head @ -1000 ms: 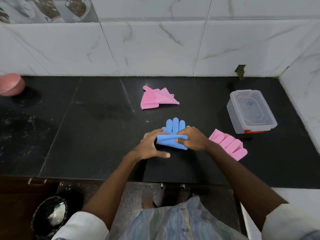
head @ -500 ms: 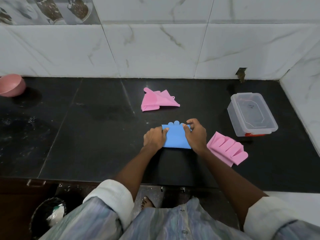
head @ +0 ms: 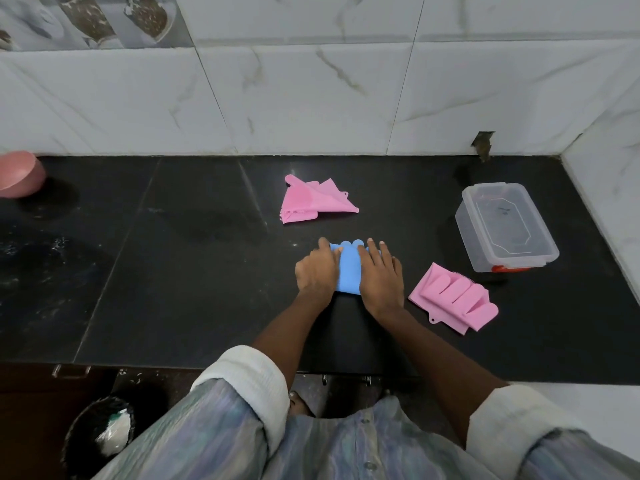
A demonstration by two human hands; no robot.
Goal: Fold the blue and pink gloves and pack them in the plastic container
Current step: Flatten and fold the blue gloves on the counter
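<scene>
blue glove [head: 349, 268]: folded flat on the counter [head: 194, 271], rounded fingertips poking out at far edge, centre front
left hand [head: 317, 270]: flat, palm down, pressing glove's left side
right hand [head: 381, 277]: flat, pressing right side
pink gloves: one [head: 313, 201] behind, one [head: 453, 297] folded right
container [head: 505, 226]: lidded, far right
change: half a second ago fingers pinched the edges; now both palms cover more of the glove

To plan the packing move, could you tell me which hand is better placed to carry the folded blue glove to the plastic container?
Probably the right hand: it presses the blue glove on the side facing the container, which stands to the right; the left hand would have to cross over.
</scene>
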